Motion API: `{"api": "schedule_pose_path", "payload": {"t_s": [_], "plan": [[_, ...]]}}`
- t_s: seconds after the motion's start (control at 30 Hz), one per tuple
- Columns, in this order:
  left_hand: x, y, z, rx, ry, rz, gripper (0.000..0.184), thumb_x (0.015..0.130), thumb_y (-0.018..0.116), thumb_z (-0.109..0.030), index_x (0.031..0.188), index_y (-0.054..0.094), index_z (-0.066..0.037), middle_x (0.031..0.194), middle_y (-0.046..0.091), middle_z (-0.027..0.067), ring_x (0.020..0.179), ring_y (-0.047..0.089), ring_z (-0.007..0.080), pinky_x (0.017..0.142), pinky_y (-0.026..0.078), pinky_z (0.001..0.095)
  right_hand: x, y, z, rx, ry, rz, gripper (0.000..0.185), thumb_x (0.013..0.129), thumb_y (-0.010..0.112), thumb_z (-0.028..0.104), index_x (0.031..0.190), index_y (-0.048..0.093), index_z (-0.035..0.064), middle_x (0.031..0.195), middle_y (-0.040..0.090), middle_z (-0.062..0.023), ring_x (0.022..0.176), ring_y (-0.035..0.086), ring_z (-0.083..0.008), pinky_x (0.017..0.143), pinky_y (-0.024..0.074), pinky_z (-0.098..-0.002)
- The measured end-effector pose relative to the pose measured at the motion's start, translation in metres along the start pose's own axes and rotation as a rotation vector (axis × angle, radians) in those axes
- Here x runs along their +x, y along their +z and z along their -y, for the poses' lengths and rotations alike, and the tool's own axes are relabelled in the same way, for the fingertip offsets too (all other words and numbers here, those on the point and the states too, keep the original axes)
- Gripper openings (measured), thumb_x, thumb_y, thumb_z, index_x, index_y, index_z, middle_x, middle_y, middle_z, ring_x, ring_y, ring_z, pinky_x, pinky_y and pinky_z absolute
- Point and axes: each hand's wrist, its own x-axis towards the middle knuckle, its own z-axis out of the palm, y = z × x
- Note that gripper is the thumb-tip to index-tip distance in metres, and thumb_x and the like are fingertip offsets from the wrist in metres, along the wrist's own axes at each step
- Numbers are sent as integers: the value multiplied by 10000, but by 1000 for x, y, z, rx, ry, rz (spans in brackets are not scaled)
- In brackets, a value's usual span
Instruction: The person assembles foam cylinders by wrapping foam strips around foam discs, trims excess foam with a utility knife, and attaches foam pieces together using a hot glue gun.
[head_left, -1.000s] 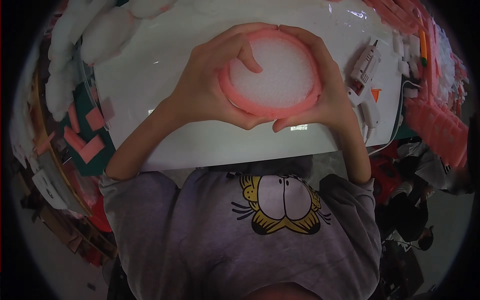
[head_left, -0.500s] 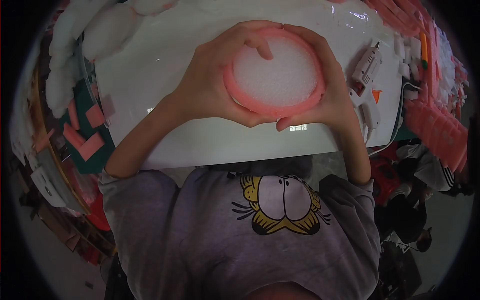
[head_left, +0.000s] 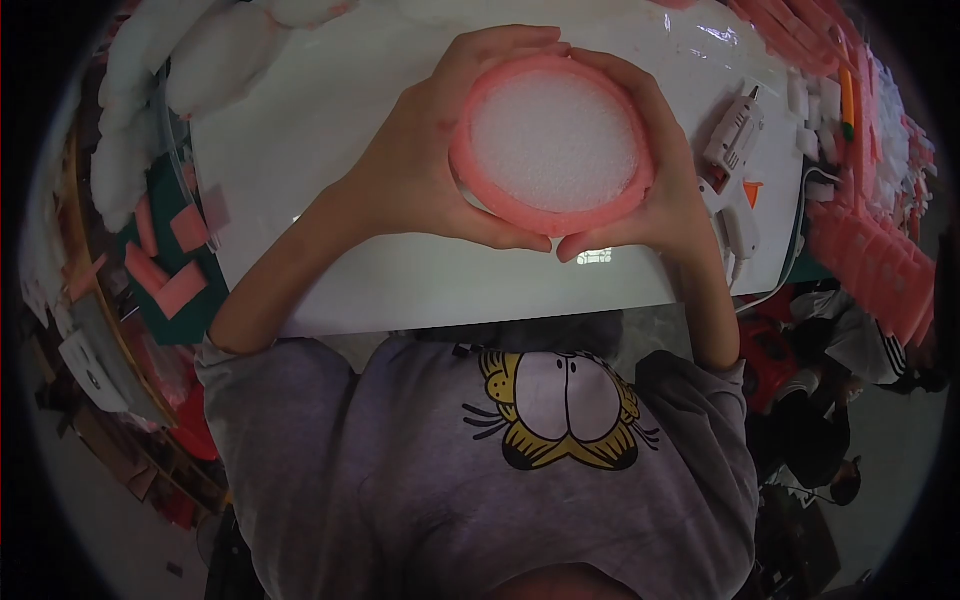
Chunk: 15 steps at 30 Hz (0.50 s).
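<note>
1. The left hand (head_left: 422, 150) curves around one side of the pink ring (head_left: 560, 221), its fingers along the far edge and its thumb along the near edge.
2. The right hand (head_left: 668, 180) cups the opposite side, so the fingers of both hands grasp the ring between them; the two thumb tips lie just beside each other.
3. The ring surrounds a white disc (head_left: 555, 135), whose upper face is uncovered. Both are over the worktop (head_left: 320, 120), in front of the person's chest; whether they touch it is hard to tell.
4. The step in hand looks like steadying or pressing the ring around the disc from both sides.
5. Any further move seems to call for even pressure and both hands travelling together, lest the soft-looking rim bend or part from the disc.
6. A glue gun (head_left: 735, 140) lies on the worktop beyond the right wrist, apart from the fingers; pink offcuts (head_left: 188, 230) lie off to the left.
</note>
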Motion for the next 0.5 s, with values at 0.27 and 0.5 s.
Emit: {"api": "schedule_pose_path", "payload": {"t_s": [0.27,0.5], "plan": [[1,0,0,-24,-61,35,1095,423,905,-297,1328,329,-75,1384,368,83,1148,519,258,933,459,374,-1,-1,3,-43,25,13,1054,406,917,381,1260,406,36,1168,568,-135,1069,578,-263,890,472,-360],[-1,5,0,-54,-125,-3,1084,418,895,-287,1322,336,-79,1327,448,86,1116,545,252,918,468,359,0,0,0,-42,-2,12,1065,405,914,398,1262,401,29,1180,560,-134,1076,575,-266,899,470,-356]]}}
